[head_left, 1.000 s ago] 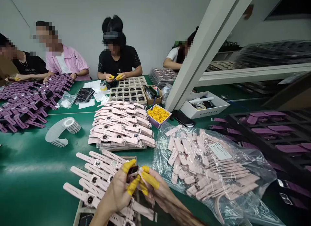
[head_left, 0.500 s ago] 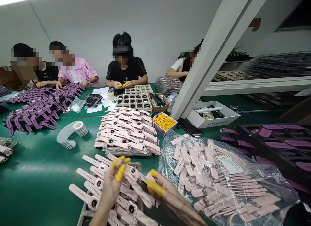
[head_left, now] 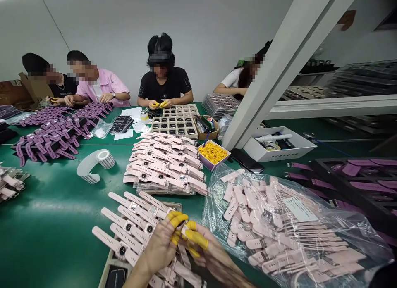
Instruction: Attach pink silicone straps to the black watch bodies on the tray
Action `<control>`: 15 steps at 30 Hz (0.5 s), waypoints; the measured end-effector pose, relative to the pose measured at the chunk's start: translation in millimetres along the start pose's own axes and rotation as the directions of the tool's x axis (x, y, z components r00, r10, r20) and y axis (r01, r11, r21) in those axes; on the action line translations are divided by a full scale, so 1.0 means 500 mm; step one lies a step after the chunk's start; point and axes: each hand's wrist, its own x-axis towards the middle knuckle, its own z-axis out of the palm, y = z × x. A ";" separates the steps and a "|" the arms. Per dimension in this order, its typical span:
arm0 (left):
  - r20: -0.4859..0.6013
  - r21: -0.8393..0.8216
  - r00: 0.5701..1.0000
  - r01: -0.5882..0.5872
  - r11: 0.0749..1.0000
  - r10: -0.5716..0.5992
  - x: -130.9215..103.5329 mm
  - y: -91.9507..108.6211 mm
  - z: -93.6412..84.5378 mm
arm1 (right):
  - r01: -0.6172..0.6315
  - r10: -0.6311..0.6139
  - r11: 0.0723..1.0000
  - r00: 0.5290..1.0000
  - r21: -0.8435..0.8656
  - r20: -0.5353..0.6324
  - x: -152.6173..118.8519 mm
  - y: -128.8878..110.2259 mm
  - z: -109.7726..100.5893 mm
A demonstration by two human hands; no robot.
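Observation:
Yellow finger cots cover several fingertips of both hands. My left hand (head_left: 164, 242) is closed on a small watch, mostly hidden by the fingers; a dark edge of it shows. Close against it, my right hand (head_left: 201, 240) pinches a pale pink watch strap (head_left: 185, 229) at the watch. Another pink strap length (head_left: 185, 255) hangs below the hands; where it joins is hidden. Under them lies a beige tray (head_left: 107, 265) with rows of pink-strapped watches (head_left: 122, 251), backs up. One dark watch face (head_left: 115, 276) without visible straps sits in its near corner.
A clear bag of loose pink straps (head_left: 273, 222) lies to the right. Beyond the tray stands a stack of strapped watches (head_left: 166, 164), beside a box of yellow finger cots (head_left: 213, 152). A label roll (head_left: 105, 159) is at left. Several co-workers sit across the green table (head_left: 56, 213).
My hands have come together: the left moved right and down, and the right's strap end now meets the watch. The view has shifted slightly left.

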 end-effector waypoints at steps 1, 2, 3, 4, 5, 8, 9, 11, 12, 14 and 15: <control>-0.020 -0.002 1.000 0.003 1.000 -0.003 0.000 0.002 0.003 | 0.009 -0.009 1.000 1.000 0.025 -0.008 -0.001 -0.001 0.004; -0.034 -0.005 0.999 0.012 1.000 -0.012 -0.001 0.004 0.005 | 0.017 -0.016 0.999 1.000 0.046 -0.013 -0.002 -0.001 0.006; -0.037 -0.007 0.999 0.027 1.000 -0.027 -0.002 0.008 0.007 | 0.025 -0.023 0.997 0.999 0.073 -0.023 -0.001 0.002 0.007; -0.028 -0.008 0.998 0.047 0.999 -0.047 -0.002 0.012 0.008 | 0.031 -0.027 0.994 0.999 0.101 -0.039 0.000 0.006 0.007; -0.007 -0.008 0.998 0.070 0.998 -0.070 -0.003 0.017 0.007 | 0.033 -0.026 0.992 0.998 0.126 -0.057 0.001 0.011 0.006; 0.073 0.003 0.987 0.141 0.990 -0.141 -0.003 0.031 -0.001 | 0.034 -0.022 0.988 0.996 0.148 -0.082 0.005 0.021 0.000; 0.085 0.016 0.985 0.148 0.989 -0.149 -0.002 0.034 -0.004 | 0.032 -0.022 0.990 0.997 0.137 -0.076 0.006 0.023 -0.002; 0.088 0.060 0.990 0.103 0.993 -0.108 0.002 0.038 -0.009 | 0.017 -0.012 0.995 0.998 0.096 -0.061 0.009 0.027 -0.007; 0.085 0.086 0.994 0.063 0.994 -0.071 0.004 0.039 -0.011 | 0.006 -0.002 0.998 0.998 0.068 -0.056 0.010 0.029 -0.010; 0.093 0.126 0.996 -0.011 0.992 -0.001 0.008 0.040 -0.013 | -0.002 0.003 1.000 0.999 0.010 -0.051 0.015 0.037 -0.018; 0.104 0.132 0.995 -0.025 0.991 0.011 0.008 0.040 -0.014 | 0.009 -0.010 1.000 0.999 -0.021 -0.046 0.018 0.043 -0.023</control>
